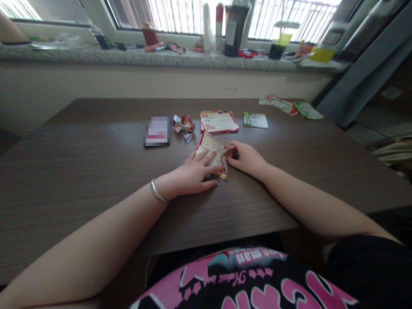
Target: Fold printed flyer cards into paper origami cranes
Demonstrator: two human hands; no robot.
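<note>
Touching creased, printed paper (210, 142): splayed left hand (195, 174), pinching right hand (248, 159).

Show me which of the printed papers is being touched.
The creased sheet under the left hand, its right side gripped by the right hand; the other papers farther back are untouched.

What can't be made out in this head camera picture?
All in the head view:
Part of the folded sheet: hidden under the left hand.
The sheet's corner at the right hand: partly covered by that hand's fingers.
The face of the dark-edged flat object: blurred into blocks.
Fine print on the paper stack: too small to read.
The printed shirt: cut off by the bottom edge.
</note>
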